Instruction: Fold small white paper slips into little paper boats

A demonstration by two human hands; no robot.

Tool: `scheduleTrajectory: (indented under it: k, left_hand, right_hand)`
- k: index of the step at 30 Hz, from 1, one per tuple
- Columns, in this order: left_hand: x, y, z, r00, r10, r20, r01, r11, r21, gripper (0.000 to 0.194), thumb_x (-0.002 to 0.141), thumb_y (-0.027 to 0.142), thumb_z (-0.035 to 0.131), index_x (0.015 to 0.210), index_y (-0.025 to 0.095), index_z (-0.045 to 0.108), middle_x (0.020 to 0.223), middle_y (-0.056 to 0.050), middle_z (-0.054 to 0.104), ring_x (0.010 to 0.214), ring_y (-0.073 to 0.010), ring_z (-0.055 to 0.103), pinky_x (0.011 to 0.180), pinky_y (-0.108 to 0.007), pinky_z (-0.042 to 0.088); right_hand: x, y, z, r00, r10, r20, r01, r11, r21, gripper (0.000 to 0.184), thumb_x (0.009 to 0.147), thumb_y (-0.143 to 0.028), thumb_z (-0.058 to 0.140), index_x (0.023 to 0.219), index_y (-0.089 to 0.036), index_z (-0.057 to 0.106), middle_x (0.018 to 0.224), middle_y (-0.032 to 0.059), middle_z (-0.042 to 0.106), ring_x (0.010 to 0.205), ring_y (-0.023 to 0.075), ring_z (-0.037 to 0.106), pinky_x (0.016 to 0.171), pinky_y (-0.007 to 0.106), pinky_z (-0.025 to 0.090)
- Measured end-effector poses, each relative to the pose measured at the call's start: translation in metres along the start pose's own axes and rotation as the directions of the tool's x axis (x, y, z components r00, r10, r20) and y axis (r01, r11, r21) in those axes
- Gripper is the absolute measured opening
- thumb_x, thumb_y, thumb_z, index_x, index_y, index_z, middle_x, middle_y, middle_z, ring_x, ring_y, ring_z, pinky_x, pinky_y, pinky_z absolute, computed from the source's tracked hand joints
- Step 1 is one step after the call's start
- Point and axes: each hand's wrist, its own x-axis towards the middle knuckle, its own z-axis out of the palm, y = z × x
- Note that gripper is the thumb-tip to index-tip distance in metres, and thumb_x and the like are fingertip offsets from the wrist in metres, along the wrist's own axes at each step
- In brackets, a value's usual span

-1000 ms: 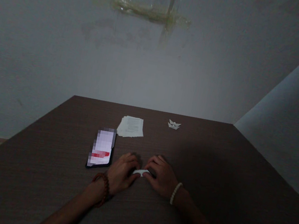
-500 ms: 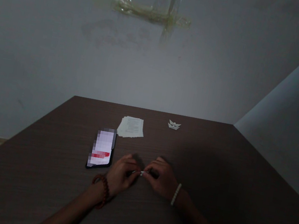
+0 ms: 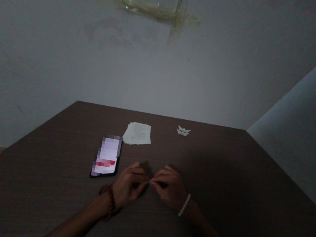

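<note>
Near the middle of the table, my left hand (image 3: 129, 181) and my right hand (image 3: 170, 187) meet at their fingertips. Both are closed in a pinch on a small white piece of folded paper (image 3: 150, 181). Only a sliver of the paper shows between the fingers, so its shape is hidden. Brown beads circle my left wrist, pale beads my right. Beyond my right hand stand small white folded paper boats (image 3: 183, 132), close together.
A stack of printed paper sheets (image 3: 139, 134) lies past my left hand. Left of that hand rests a phone (image 3: 108, 154) with a lit, blurred screen. The dark wooden table (image 3: 47, 164) meets a grey wall (image 3: 213, 75) marked with peeling tape (image 3: 151, 11).
My fingertips have drawn slightly closer over the paper, and less of its white shows now. The whole view has shifted a little; the boats, sheets and phone stay in place.
</note>
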Motion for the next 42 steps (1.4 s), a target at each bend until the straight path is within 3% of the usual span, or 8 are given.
scheduleTrajectory:
  k: [5, 14, 26, 31, 37, 42]
  left_hand:
    - [0.003, 0.004, -0.006, 0.998, -0.048, -0.034, 0.047, 0.999, -0.025, 0.025, 0.089, 0.021, 0.050, 0.074, 0.018, 0.069, 0.071, -0.004, 0.064, 0.071, -0.0173, 0.052, 0.066, -0.031, 0.040]
    - [0.001, 0.002, 0.000, 0.998, -0.026, -0.050, 0.023, 0.998, -0.060, 0.021, 0.088, 0.024, 0.051, 0.079, 0.017, 0.068, 0.074, -0.005, 0.063, 0.075, -0.0182, 0.052, 0.068, -0.031, 0.042]
    - [0.004, 0.005, -0.006, 0.990, -0.116, -0.086, 0.109, 0.991, -0.084, 0.021, 0.089, 0.024, 0.051, 0.078, 0.018, 0.069, 0.074, -0.004, 0.066, 0.073, -0.0169, 0.055, 0.067, -0.030, 0.043]
    - [0.005, 0.001, -0.004, 0.984, -0.162, -0.077, 0.158, 0.986, -0.057, 0.020, 0.087, 0.024, 0.053, 0.075, 0.017, 0.067, 0.073, -0.004, 0.067, 0.073, -0.0176, 0.056, 0.067, -0.030, 0.043]
    - [0.003, -0.006, 0.002, 0.969, -0.245, -0.019, 0.244, 0.969, -0.044, 0.020, 0.085, 0.022, 0.055, 0.071, 0.017, 0.068, 0.071, -0.004, 0.067, 0.073, -0.0180, 0.059, 0.073, -0.033, 0.045]
    - [0.001, -0.010, 0.010, 0.975, -0.224, 0.004, 0.224, 0.974, 0.023, 0.016, 0.084, 0.021, 0.056, 0.076, 0.018, 0.069, 0.070, -0.003, 0.067, 0.069, -0.0169, 0.058, 0.083, -0.037, 0.045]
  right_hand:
    - [0.001, 0.003, -0.004, 0.999, 0.037, -0.036, -0.036, 0.999, 0.022, 0.011, 0.081, -0.023, 0.067, 0.071, -0.019, 0.068, 0.070, 0.0019, 0.070, 0.064, 0.0139, 0.059, 0.068, 0.029, 0.041]
    - [0.000, 0.004, -0.004, 0.999, -0.026, -0.039, 0.026, 1.000, 0.003, 0.013, 0.082, -0.019, 0.065, 0.070, -0.018, 0.064, 0.068, 0.0019, 0.066, 0.066, 0.0143, 0.056, 0.066, 0.028, 0.041]
    - [0.002, 0.006, -0.007, 0.997, 0.067, -0.029, -0.068, 0.996, -0.058, 0.012, 0.084, -0.019, 0.062, 0.072, -0.018, 0.061, 0.071, 0.0026, 0.066, 0.066, 0.0153, 0.056, 0.068, 0.028, 0.041]
    - [0.002, 0.007, -0.011, 0.995, 0.097, -0.013, -0.097, 0.994, -0.054, 0.010, 0.081, -0.015, 0.064, 0.072, -0.018, 0.062, 0.069, 0.0012, 0.065, 0.065, 0.0146, 0.055, 0.068, 0.028, 0.039]
    - [0.001, 0.007, -0.005, 0.976, 0.218, 0.014, -0.217, 0.975, -0.052, 0.009, 0.082, -0.018, 0.061, 0.074, -0.018, 0.065, 0.066, -0.0002, 0.065, 0.061, 0.0134, 0.052, 0.063, 0.026, 0.037]
    - [0.000, 0.013, 0.002, 0.979, 0.200, 0.045, -0.193, 0.972, -0.132, 0.012, 0.083, -0.021, 0.063, 0.071, -0.019, 0.062, 0.067, -0.0002, 0.064, 0.065, 0.0142, 0.054, 0.064, 0.026, 0.037]
